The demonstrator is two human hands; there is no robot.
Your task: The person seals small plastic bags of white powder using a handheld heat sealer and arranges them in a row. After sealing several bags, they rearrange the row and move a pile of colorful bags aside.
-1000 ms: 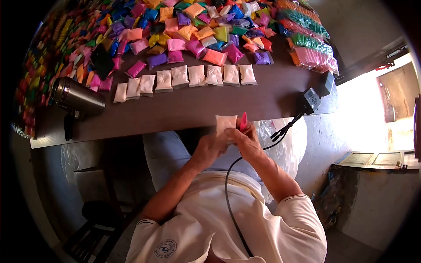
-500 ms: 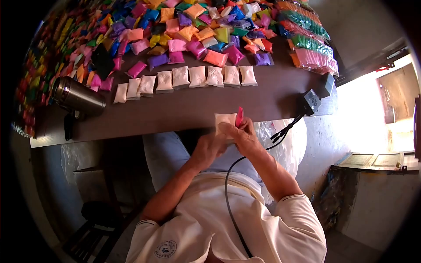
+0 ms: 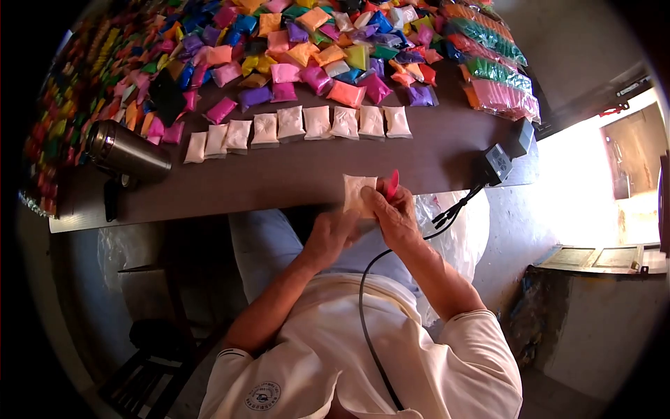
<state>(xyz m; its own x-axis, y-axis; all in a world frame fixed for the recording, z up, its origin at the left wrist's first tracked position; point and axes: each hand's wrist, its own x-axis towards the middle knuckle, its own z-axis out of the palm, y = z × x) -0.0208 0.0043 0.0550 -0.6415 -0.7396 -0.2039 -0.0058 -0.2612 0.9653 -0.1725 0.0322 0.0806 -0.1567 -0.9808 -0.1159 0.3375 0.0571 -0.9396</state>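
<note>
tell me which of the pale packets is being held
The pale packet in the right hand, with the thumb pressed on it; the nine others lie in a row on the table.

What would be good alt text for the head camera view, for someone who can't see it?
A right hand holds a pale packet and a small pink thing at the edge of a dark table, the left hand blurred beside it. On the table are nine pale packets in a row, a metal flask and a heap of colorful packets.
</note>
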